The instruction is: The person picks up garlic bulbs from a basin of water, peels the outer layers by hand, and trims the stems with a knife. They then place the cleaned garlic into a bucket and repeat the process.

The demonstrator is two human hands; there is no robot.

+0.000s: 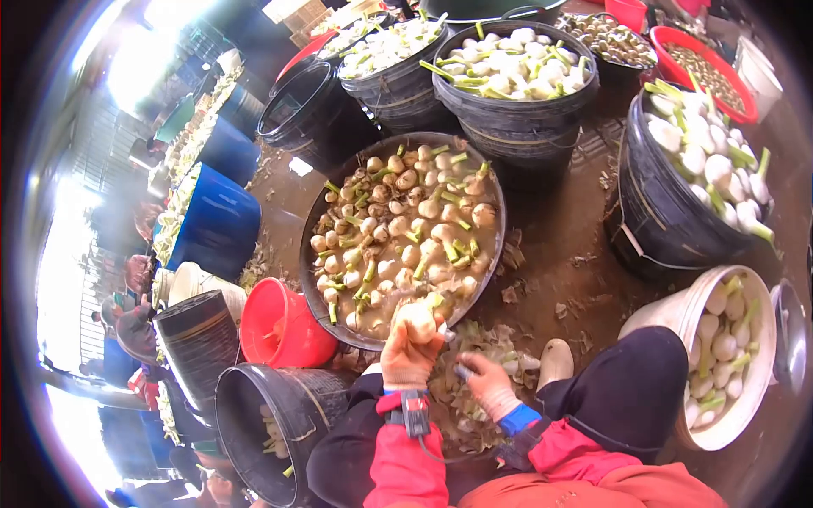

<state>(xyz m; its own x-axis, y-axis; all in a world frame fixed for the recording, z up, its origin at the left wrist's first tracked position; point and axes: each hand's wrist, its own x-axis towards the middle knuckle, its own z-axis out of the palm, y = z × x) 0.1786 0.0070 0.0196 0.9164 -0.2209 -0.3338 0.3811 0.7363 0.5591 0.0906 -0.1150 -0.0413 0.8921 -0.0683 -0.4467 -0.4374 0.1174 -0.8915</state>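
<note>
My left hand [408, 360] is closed around a pale garlic bulb [417, 322], held above the near edge of a wide round tub [498, 254]. Muddy water in the tub holds many garlic bulbs with short green stems, some brown-skinned and some whiter. To the right and slightly lower, my right hand [491, 388] is closed on a small grey-ended tool [462, 371]; its kind is blurred. The two hands are apart. Below them lies a heap of garlic peelings [470, 411].
Black buckets of peeled garlic [517, 114] [669, 203] stand behind the tub and to the right. A white bucket [631, 317] of garlic lies tilted near my knee. On the left are a red bucket [284, 326], a black bucket [313, 398] and blue barrels [216, 220]. Other people sit far left.
</note>
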